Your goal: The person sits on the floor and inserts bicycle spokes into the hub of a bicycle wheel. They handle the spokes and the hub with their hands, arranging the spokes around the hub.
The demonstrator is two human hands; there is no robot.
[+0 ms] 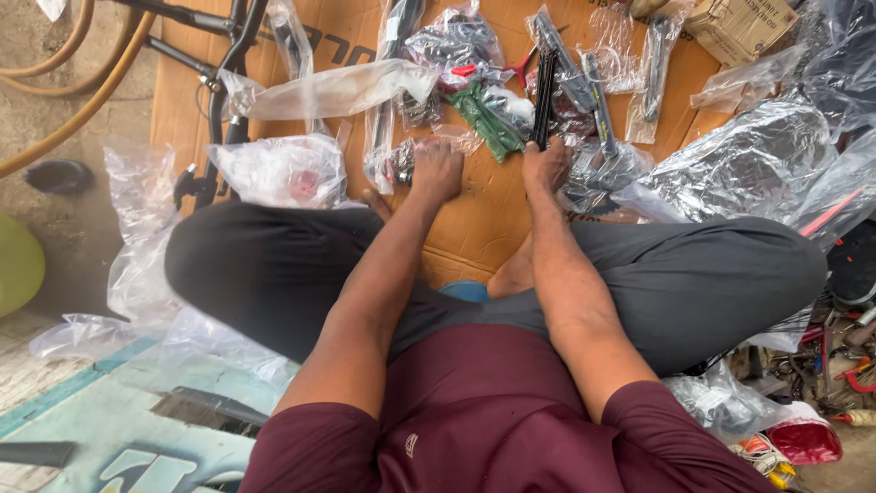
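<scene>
Head view: a bundle of thin black rods (545, 96) stands on the cardboard sheet (474, 219), pinched low by the right hand (546, 164). Probably stiff, light and slippery. The left hand (436, 172) is pressed closed on a plastic-bagged part (406, 157).

left hand (438, 172) fingers: curled under, grip unseen
right hand (547, 164): fingertips hidden behind black rods (545, 96)
bagged parts (456, 41): blurred by plastic
cardboard box (741, 25): cut off at the top edge

Bicycle repair workshop floor, bike frame (219, 82), bagged parts (456, 46) on cardboard (484, 219), scattered hand tools (844, 365)
</scene>
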